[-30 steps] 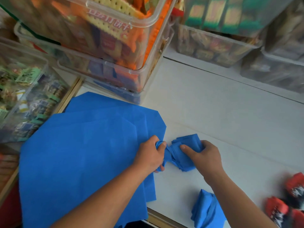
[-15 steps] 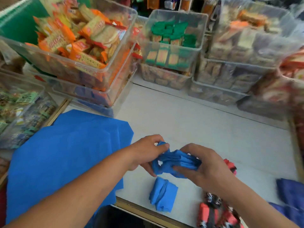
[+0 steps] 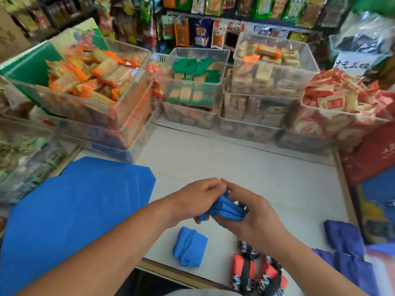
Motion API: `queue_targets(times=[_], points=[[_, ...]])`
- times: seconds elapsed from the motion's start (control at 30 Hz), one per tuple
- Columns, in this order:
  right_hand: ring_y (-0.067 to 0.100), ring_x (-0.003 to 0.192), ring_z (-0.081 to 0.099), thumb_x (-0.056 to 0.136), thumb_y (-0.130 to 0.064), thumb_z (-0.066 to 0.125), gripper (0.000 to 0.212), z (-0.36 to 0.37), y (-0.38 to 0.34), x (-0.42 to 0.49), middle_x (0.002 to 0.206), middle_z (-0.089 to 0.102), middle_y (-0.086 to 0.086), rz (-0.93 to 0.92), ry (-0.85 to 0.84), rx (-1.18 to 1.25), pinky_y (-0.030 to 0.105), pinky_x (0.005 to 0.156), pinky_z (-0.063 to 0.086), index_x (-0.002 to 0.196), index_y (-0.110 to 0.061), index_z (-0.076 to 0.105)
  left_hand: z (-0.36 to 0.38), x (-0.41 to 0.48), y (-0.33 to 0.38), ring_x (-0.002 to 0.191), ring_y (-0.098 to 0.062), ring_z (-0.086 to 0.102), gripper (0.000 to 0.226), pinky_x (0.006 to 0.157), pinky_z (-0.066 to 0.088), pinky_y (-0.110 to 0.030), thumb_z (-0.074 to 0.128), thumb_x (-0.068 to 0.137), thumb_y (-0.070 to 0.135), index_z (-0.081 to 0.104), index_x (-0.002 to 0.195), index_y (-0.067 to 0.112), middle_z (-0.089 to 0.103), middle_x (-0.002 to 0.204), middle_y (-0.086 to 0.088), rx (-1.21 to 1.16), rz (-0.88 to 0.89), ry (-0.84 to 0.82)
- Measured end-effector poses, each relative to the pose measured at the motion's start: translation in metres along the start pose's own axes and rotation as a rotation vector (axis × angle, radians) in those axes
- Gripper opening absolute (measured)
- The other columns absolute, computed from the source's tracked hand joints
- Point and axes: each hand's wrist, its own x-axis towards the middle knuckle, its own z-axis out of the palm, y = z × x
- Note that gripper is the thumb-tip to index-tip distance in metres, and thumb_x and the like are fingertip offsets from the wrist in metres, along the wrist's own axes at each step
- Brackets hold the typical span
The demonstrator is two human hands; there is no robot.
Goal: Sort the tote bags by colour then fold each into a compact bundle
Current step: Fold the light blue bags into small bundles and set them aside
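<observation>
Gripping a blue bundle (image 3: 227, 210) above the bench (image 3: 235, 163): left hand (image 3: 195, 198) and right hand (image 3: 257, 220), both curled round it. Folded bundle (image 3: 189, 249) lies nearby; flat blue bags (image 3: 74, 210) at left.

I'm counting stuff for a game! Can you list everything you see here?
flat bright blue fabric tote bags: a stack, count unclear, blue, left side of the white counter
folded bright blue bag bundle: one, blue, near the counter's front edge
half-folded bright blue bag: one, blue, held above the counter
red-and-black folded bundles: about three, front edge, right of the blue bundle
dark blue folded bundles: at least two, far right
clear plastic bins of snack packets: many, stacked along the back
left grip: one, pinching the half-folded bag
right grip: one, curled round the same bag
</observation>
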Motion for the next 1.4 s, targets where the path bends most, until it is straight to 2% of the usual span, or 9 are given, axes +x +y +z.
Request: queue_targets(times=[0.17,0.27,0.37,0.47,0.67,0.83,1.03,1.2,1.4], points=[[0.006,0.054,0.043,0.084,-0.017,0.083,0.037,-0.003,-0.011,-0.003,0.063,0.052,-0.015,0.163,0.104,0.185,0.020,0.050,0.039,0.078,-0.015,0.046,0.016,-0.008,-0.001,0.086,-0.002,0.061,0.021,0.075,0.053,-0.023,0.049,0.105,0.040,0.069,0.112,0.043,0.058,0.114,0.013,-0.072,0.229,0.344],[0.007,0.054,0.040,0.086,-0.022,0.081,0.040,-0.007,-0.017,-0.003,0.062,0.048,-0.012,0.179,0.150,0.139,0.021,0.049,0.036,0.076,-0.025,0.042,0.026,-0.014,-0.015,0.093,-0.004,0.065,0.014,0.081,0.059,-0.031,0.064,0.099,0.034,0.065,0.112,0.038,0.061,0.113,0.019,-0.154,0.298,0.549],[0.008,0.054,0.042,0.086,-0.027,0.080,0.040,-0.009,-0.020,-0.005,0.064,0.049,-0.010,0.190,0.198,0.118,0.022,0.049,0.037,0.078,-0.031,0.041,0.039,-0.021,-0.027,0.112,-0.003,0.061,0.025,0.090,0.051,-0.017,0.071,0.093,0.022,0.063,0.113,0.036,0.062,0.113,0.021,-0.063,0.348,0.626],[0.010,0.057,0.044,0.087,-0.021,0.079,0.033,-0.014,-0.025,-0.007,0.069,0.051,0.003,0.247,0.206,0.224,0.021,0.051,0.040,0.085,-0.016,0.047,0.046,-0.024,-0.032,0.112,-0.002,0.061,0.032,0.095,0.046,-0.013,0.074,0.091,0.016,0.062,0.112,0.036,0.066,0.110,0.023,-0.021,0.350,0.653],[0.011,0.080,0.066,0.088,-0.005,0.076,0.022,-0.023,-0.038,-0.008,0.098,0.071,-0.020,0.328,0.097,0.424,0.021,0.067,0.053,0.095,-0.010,0.056,0.055,-0.025,-0.033,0.099,0.003,0.066,0.022,0.088,0.053,-0.022,0.072,0.094,0.020,0.061,0.103,0.036,0.069,0.101,0.027,0.009,0.332,0.642],[0.011,0.070,0.058,0.087,-0.011,0.079,0.021,-0.025,-0.039,-0.009,0.083,0.066,-0.001,0.337,0.154,0.422,0.019,0.062,0.048,0.095,-0.014,0.059,0.059,-0.031,-0.027,0.105,-0.007,0.064,0.022,0.086,0.053,-0.026,0.067,0.092,0.024,0.061,0.109,0.037,0.062,0.107,0.018,0.183,0.446,0.630],[0.008,0.081,0.062,0.085,-0.019,0.081,0.021,-0.011,-0.042,-0.007,0.096,0.065,-0.010,0.329,0.285,0.368,0.019,0.067,0.051,0.092,-0.031,0.065,0.044,-0.031,-0.019,0.104,-0.002,0.064,0.013,0.090,0.053,-0.025,0.066,0.098,0.026,0.064,0.105,0.036,0.069,0.104,0.021,-0.009,0.344,0.546],[0.018,0.070,0.065,0.079,-0.016,0.087,0.024,-0.002,-0.049,-0.008,0.082,0.071,-0.008,0.326,0.230,0.387,0.029,0.062,0.054,0.088,-0.032,0.071,0.038,-0.032,-0.024,0.099,-0.003,0.064,0.022,0.082,0.056,-0.019,0.070,0.092,0.013,0.058,0.102,0.029,0.064,0.104,0.013,-0.192,0.247,0.546],[0.025,0.072,0.066,0.085,-0.010,0.082,0.036,0.015,-0.056,-0.006,0.084,0.073,-0.005,0.282,0.154,0.353,0.040,0.065,0.055,0.094,-0.043,0.070,0.002,-0.038,-0.035,0.102,-0.013,0.069,0.023,0.088,0.061,-0.037,0.055,0.103,0.014,0.068,0.117,0.027,0.065,0.121,-0.003,-0.524,0.138,0.331]])
